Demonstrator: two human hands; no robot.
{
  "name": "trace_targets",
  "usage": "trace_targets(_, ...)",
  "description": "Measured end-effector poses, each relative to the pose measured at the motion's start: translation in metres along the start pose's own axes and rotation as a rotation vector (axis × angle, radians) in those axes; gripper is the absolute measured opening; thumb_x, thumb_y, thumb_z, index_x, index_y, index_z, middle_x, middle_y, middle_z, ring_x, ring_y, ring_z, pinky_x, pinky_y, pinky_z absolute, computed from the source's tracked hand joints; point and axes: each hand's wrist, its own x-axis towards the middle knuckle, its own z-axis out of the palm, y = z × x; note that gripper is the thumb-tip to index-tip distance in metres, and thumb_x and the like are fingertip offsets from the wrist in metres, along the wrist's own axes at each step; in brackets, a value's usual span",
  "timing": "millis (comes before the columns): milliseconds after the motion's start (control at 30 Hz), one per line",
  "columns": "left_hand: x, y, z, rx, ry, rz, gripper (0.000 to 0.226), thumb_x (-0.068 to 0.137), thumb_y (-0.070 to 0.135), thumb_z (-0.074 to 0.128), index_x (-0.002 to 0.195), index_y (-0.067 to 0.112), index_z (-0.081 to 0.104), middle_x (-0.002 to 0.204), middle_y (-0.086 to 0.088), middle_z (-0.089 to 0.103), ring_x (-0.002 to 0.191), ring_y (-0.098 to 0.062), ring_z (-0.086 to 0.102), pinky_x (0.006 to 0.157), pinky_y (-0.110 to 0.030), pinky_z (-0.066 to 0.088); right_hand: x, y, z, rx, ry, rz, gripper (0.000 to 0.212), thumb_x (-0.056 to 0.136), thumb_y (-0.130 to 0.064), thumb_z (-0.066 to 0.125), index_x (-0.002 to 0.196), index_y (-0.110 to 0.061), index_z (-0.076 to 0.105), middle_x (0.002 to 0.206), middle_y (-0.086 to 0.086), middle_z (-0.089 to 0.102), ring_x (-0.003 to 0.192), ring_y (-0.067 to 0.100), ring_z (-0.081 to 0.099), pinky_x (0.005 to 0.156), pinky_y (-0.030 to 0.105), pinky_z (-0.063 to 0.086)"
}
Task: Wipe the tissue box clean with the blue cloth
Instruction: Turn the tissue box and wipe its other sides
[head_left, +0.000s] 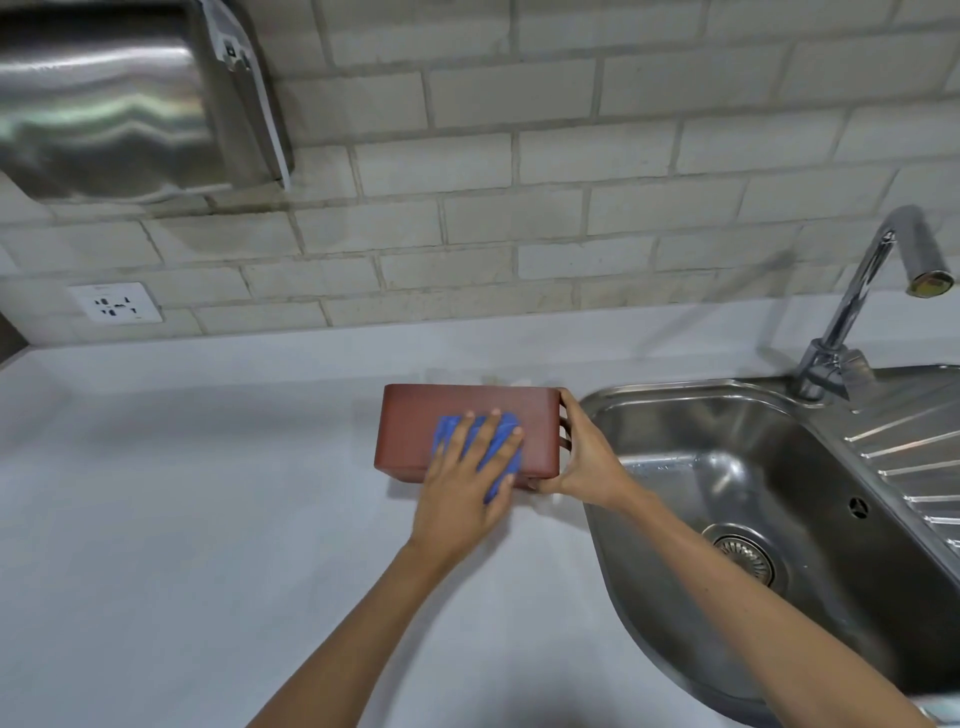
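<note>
**Cloth pressed to the box beside the sink**

White countertop (182, 493) is running along a wall of pale brick-shaped tiles (519, 156), with a steel sink (675, 597) set into it on the right and a curved tap (872, 291) rising behind the basin. A shiny metal dispenser (114, 98) is hanging on the wall at upper left, and a white wall socket (117, 302) is sitting low on the tiles above the counter's back edge.

The reddish-brown tissue box (410, 431) is sitting near the middle of the counter, just beside the sink's left rim. The left hand (462, 488) is lying flat on the box's near face, fingers spread and pressing the blue cloth (498, 441) against it; the cloth is bunched under the palm and showing between the fingers. The right hand (582, 457) is gripping the box's right end, fingers curled around the far corner and thumb along the bottom edge, steadying it.
</note>
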Motion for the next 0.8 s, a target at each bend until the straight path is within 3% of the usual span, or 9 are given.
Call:
trace_targets(100, 0.007, -0.014, -0.006, -0.037, 0.049, -0.224, 0.045, 0.089, 0.027, 0.043, 0.126, 0.011, 0.061, 0.135, -0.017, 0.056, 0.124, -0.043, 0.051, 0.102, -0.057, 0.042, 0.0, 0.001, 0.002, -0.034, 0.017, -0.005, 0.106, 0.045, -0.017, 0.091, 0.132, -0.025, 0.03, 0.124, -0.002, 0.051, 0.108, 0.007, 0.056, 0.091, 0.023, 0.051)
trace_targets(167, 0.027, 0.001, -0.005, -0.085, 0.041, -0.32, 0.042, 0.09, 0.023, 0.048, 0.129, 0.011, 0.058, 0.14, -0.016, 0.052, 0.129, -0.041, 0.046, 0.109, -0.055, 0.031, 0.0, 0.0, 0.004, -0.039, 0.029, -0.012, 0.104, 0.044, -0.019, 0.091, 0.13, -0.025, 0.032, 0.123, -0.004, 0.053, 0.106, 0.0, 0.055, 0.089, 0.021, 0.05)
trace_targets(267, 0.048, 0.032, 0.003, -0.072, 0.024, -0.186, 0.042, 0.087, 0.022, 0.053, 0.128, 0.013, 0.059, 0.139, -0.013, 0.054, 0.126, -0.039, 0.05, 0.107, -0.058, 0.034, 0.0, -0.002, 0.004, -0.047, 0.044, -0.024, 0.096, 0.044, -0.022, 0.087, 0.124, -0.032, 0.035, 0.121, -0.007, 0.055, 0.105, -0.008, 0.055, 0.085, 0.011, 0.046)
trace_targets(367, 0.041, 0.03, 0.006, -0.068, -0.025, -0.017, 0.044, 0.086, 0.029, 0.047, 0.126, 0.015, 0.061, 0.136, -0.011, 0.057, 0.126, -0.039, 0.05, 0.101, -0.058, 0.041, 0.001, 0.001, 0.003, -0.046, 0.042, -0.034, 0.099, 0.048, -0.023, 0.085, 0.133, -0.021, 0.033, 0.131, -0.007, 0.052, 0.114, 0.003, 0.054, 0.093, 0.015, 0.046)
trace_targets(433, 0.031, 0.009, 0.002, -0.056, -0.04, 0.0, 0.045, 0.087, 0.031, 0.049, 0.129, 0.017, 0.058, 0.139, -0.011, 0.054, 0.129, -0.04, 0.046, 0.102, -0.058, 0.039, 0.002, 0.004, 0.002, -0.047, 0.028, -0.019, 0.106, 0.046, -0.02, 0.09, 0.135, -0.023, 0.032, 0.129, -0.007, 0.051, 0.111, 0.003, 0.054, 0.091, 0.009, 0.044)
trace_targets(533, 0.016, -0.034, -0.005, -0.031, 0.044, -0.271, 0.048, 0.087, 0.032, 0.042, 0.128, 0.014, 0.06, 0.137, -0.019, 0.054, 0.126, -0.046, 0.047, 0.102, -0.06, 0.038, 0.004, 0.008, 0.0, -0.085, 0.01, -0.004, 0.101, 0.045, -0.024, 0.089, 0.124, -0.043, 0.029, 0.117, -0.018, 0.05, 0.104, -0.005, 0.051, 0.082, -0.001, 0.039)
trace_targets(633, 0.016, -0.051, -0.01, -0.151, 0.104, -0.6, 0.047, 0.09, 0.027, 0.043, 0.132, 0.01, 0.055, 0.143, -0.022, 0.045, 0.122, -0.048, 0.043, 0.103, -0.052, 0.041, 0.002, 0.01, 0.001, -0.09, 0.013, 0.008, 0.103, 0.048, -0.025, 0.088, 0.13, -0.038, 0.027, 0.119, -0.016, 0.05, 0.107, -0.002, 0.049, 0.083, 0.001, 0.039)
trace_targets(700, 0.024, -0.034, -0.008, -0.122, 0.123, -0.609, 0.047, 0.089, 0.027, 0.041, 0.13, 0.009, 0.057, 0.14, -0.022, 0.049, 0.118, -0.049, 0.046, 0.102, -0.051, 0.04, 0.002, 0.011, 0.003, -0.1, 0.024, 0.007, 0.106, 0.048, -0.024, 0.088, 0.134, -0.032, 0.026, 0.122, -0.011, 0.049, 0.109, 0.001, 0.049, 0.084, -0.001, 0.038)
trace_targets(800, 0.037, 0.008, 0.0, -0.152, 0.042, -0.458, 0.046, 0.089, 0.027, 0.045, 0.132, 0.016, 0.055, 0.141, -0.018, 0.051, 0.131, -0.045, 0.04, 0.111, -0.052, 0.03, 0.003, 0.009, 0.003, -0.096, 0.042, -0.033, 0.107, 0.046, -0.023, 0.091, 0.134, -0.024, 0.03, 0.124, -0.008, 0.052, 0.109, 0.004, 0.053, 0.085, 0.0, 0.039)
